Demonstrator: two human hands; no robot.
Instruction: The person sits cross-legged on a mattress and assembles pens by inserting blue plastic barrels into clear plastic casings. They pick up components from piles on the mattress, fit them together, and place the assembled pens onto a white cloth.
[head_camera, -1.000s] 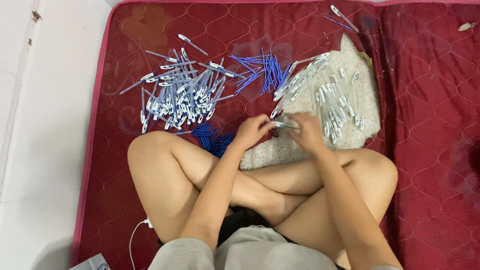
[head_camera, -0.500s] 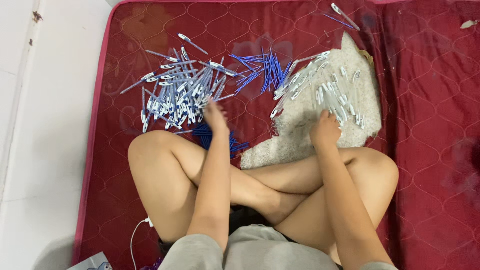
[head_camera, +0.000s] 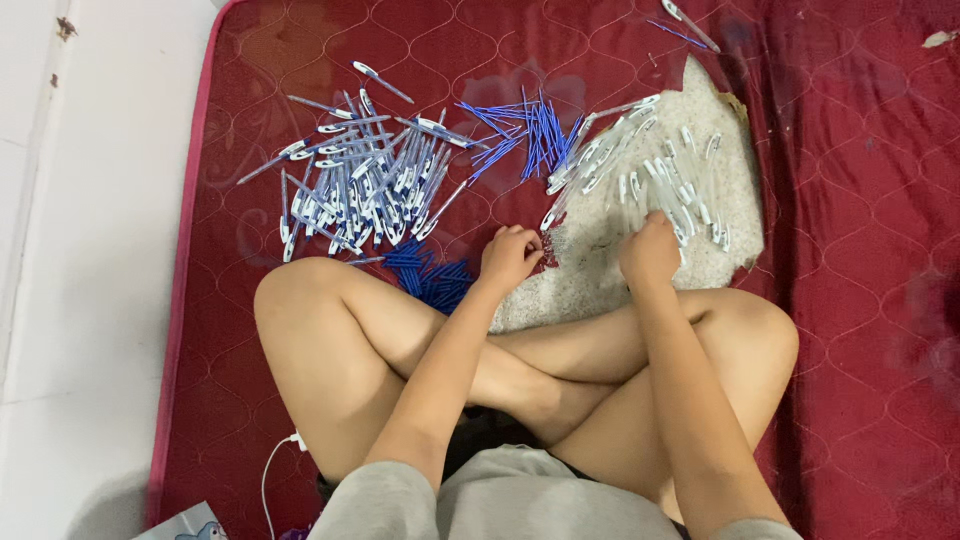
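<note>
Your right hand (head_camera: 650, 250) is curled on the clear pen barrels (head_camera: 660, 185) – they lie just ahead, long axes pointing away from you. Your left hand (head_camera: 510, 257) is loosely clenched near the blue refills (head_camera: 430, 278); what it holds, I cannot tell.

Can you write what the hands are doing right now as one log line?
left hand: curled by blue refills | right hand: on clear pen barrels | finished pens: piled left | grip: unclear
</note>
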